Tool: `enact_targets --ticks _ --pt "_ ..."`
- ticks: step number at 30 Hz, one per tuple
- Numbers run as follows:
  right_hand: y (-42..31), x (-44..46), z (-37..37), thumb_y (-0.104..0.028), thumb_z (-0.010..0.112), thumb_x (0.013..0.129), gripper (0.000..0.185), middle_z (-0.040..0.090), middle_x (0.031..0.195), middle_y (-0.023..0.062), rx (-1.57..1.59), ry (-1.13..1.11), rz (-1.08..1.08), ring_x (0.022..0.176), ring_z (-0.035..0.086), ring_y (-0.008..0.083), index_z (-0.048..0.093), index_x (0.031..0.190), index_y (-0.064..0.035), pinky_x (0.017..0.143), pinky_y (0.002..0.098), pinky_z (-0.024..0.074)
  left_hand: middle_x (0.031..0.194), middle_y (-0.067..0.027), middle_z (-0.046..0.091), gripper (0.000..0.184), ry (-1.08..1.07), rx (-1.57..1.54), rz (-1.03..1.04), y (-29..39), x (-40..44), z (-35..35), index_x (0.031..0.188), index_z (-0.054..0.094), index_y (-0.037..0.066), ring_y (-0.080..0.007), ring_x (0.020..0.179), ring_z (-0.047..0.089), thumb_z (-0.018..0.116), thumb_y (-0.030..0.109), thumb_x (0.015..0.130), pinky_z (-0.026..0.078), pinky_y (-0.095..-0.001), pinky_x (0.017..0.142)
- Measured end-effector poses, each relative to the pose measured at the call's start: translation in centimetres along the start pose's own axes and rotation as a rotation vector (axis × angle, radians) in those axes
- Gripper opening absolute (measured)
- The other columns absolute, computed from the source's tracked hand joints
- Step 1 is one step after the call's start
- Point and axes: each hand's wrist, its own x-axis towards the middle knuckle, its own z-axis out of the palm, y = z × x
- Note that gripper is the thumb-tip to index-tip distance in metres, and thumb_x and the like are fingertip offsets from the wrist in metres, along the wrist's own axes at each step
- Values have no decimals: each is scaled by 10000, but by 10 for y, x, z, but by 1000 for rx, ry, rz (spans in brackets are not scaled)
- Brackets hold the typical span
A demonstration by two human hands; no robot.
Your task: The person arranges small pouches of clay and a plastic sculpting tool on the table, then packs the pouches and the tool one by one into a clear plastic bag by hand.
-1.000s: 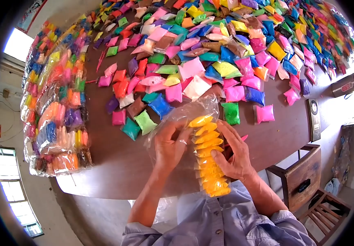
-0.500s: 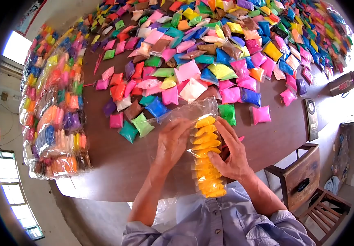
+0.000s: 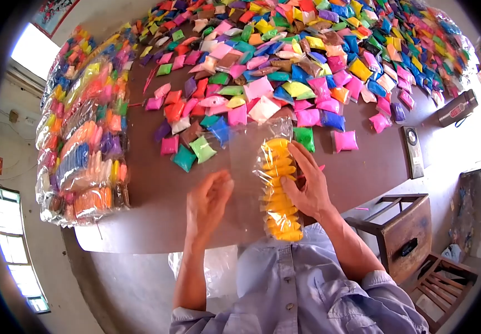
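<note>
A clear plastic bag [image 3: 246, 167] holds a column of yellow packets [image 3: 278, 192] stacked one over another, upright above the table's near edge. My right hand [image 3: 309, 183] grips the right side of this bag, thumb in front and fingers behind the edge. To the left, my left hand [image 3: 210, 203] is apart from the bag, its fingers curled together with nothing visible in them. Just beyond the bag lie a green packet [image 3: 304, 139], a white packet [image 3: 264, 109] and a light green packet [image 3: 202, 149].
Many colourful packets [image 3: 307, 55] cover the far part of the brown table [image 3: 157, 222]. Filled clear bags [image 3: 84, 156] are piled at the left. A dark bottle [image 3: 457, 108] and a flat metallic object [image 3: 412, 152] lie at the right, near a wooden chair [image 3: 404, 239].
My left hand has let go of the bag and moved down and left. The bag's loose film now spreads flat beside the yellow packets. My right hand keeps its hold.
</note>
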Motion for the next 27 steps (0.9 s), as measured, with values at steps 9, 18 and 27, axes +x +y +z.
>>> enact_targets --ticks 9,18,27 --pt "-12 -4 7 -110 704 907 626 524 1548 220 -35 68 -2 1282 643 344 529 1494 19 983 366 559 1013 -159 775 555 129 402 252 -3 -105 23 1398 580 -25 -277 888 755 799 127 911 592 -391 774" --pt "-48 -35 7 -149 753 900 522 662 1296 253 -153 12 -120 1103 694 406 607 1363 43 949 419 567 931 -107 750 360 351 584 212 -26 -78 -54 1242 690 51 -295 883 694 772 64 892 515 -449 930" --pt "-58 -30 8 -28 792 819 231 742 985 143 -208 0 -308 864 720 349 766 1048 -37 772 421 596 1238 -176 691 361 671 791 420 -35 -95 -79 1212 686 11 -385 1124 651 794 48 870 518 -463 984"
